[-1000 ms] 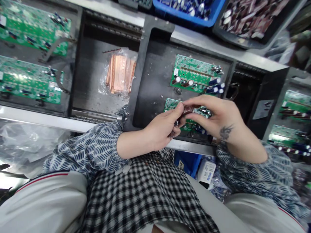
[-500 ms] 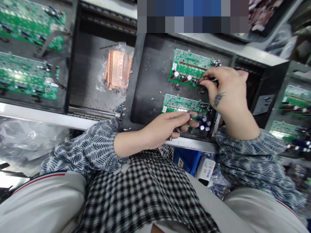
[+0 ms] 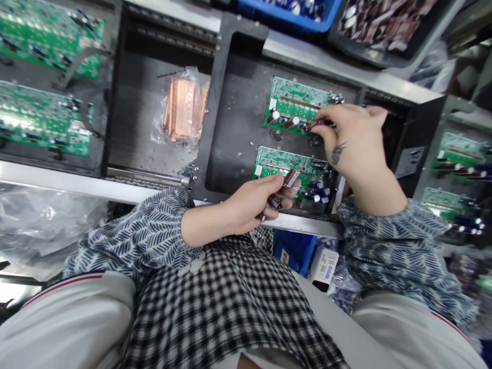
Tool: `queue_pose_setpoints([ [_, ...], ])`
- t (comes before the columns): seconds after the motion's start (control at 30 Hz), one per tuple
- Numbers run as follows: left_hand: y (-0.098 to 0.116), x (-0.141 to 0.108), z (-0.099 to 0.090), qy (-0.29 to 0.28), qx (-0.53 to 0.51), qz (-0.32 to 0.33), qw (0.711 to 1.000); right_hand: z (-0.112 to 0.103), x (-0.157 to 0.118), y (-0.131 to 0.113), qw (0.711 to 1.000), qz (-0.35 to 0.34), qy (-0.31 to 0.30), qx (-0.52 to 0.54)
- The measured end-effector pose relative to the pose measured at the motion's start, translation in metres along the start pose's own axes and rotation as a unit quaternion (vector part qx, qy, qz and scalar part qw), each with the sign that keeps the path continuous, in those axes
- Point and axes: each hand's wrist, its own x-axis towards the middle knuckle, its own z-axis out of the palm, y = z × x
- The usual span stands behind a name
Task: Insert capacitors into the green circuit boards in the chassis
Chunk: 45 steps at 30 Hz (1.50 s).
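My right hand pinches a brown capacitor at the lower edge of the upper green circuit board. Two brown capacitors with pale tops, one of them here, stand on that board to the left of my fingertips. Closed round several loose brown capacitors, my left hand hovers over the lower circuit board and hides part of it. Dark blue capacitors cluster at that board's right end. Both boards lie in a black tray.
Beyond the tray stand a blue bin of blue capacitors and a black bin of brown ones. Bagged copper-coloured strips lie to the left. More boards sit in trays at far left and far right.
My left hand has shifted slightly left, and a brown capacitor now sticks out from its fingertips. My right hand keeps its pinch at the upper board. The view has moved slightly.
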Motion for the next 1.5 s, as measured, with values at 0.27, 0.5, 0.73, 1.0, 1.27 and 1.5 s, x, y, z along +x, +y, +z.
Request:
queue_pose_setpoints([
  [0.27,-0.005,-0.003,0.001,0.004,0.036,-0.001,0.999,0.002,-0.003,-0.004,0.999,-0.011,0.032,0.003],
  [0.5,-0.018,-0.003,-0.007,-0.004,0.136,0.021,0.991,-0.018,-0.071,-0.037,0.977,-0.15,-0.022,0.151],
  [0.73,-0.022,-0.016,-0.013,-0.02,0.18,-0.115,0.977,-0.002,-0.12,-0.034,0.994,-0.075,0.053,0.055],
  [1.0,-0.029,-0.014,-0.032,-0.082,0.248,-0.028,0.965,0.017,-0.119,-0.03,0.997,-0.067,0.028,-0.034],
  [1.27,-0.029,-0.015,-0.05,-0.155,0.32,0.045,0.934,0.017,-0.122,-0.035,0.995,-0.076,0.039,-0.052],
  [1.5,-0.029,-0.017,-0.052,-0.116,0.276,0.013,0.954,0.006,-0.136,-0.064,0.979,-0.134,0.006,0.153],
])
